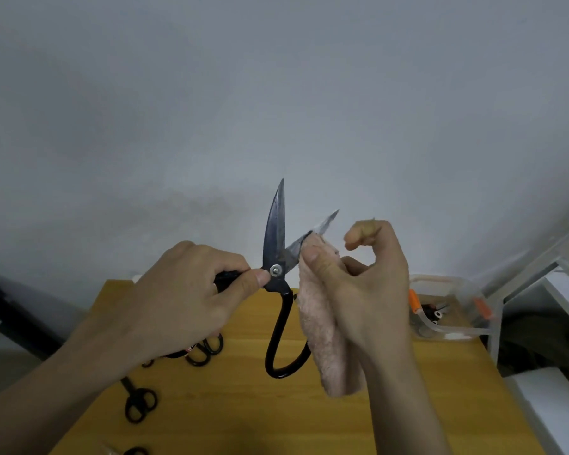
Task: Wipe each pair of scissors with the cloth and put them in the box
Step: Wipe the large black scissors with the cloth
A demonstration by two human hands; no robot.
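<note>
A large pair of black-handled scissors (275,244) is held up above the table with its blades spread apart. My left hand (181,297) grips one black handle, thumb near the pivot screw. My right hand (362,290) pinches a pale pink cloth (326,339) around the right-hand blade, whose tip sticks out above the cloth. The other handle loop hangs down free. A clear plastic box (454,307) with orange clips stands at the table's right rear, with dark scissors inside.
The yellow wooden table (237,405) carries several small black scissors at the left, among them a pair (140,400) near my left forearm and others (207,349) under my left hand. A white shelf (546,323) stands to the right. A grey wall lies behind.
</note>
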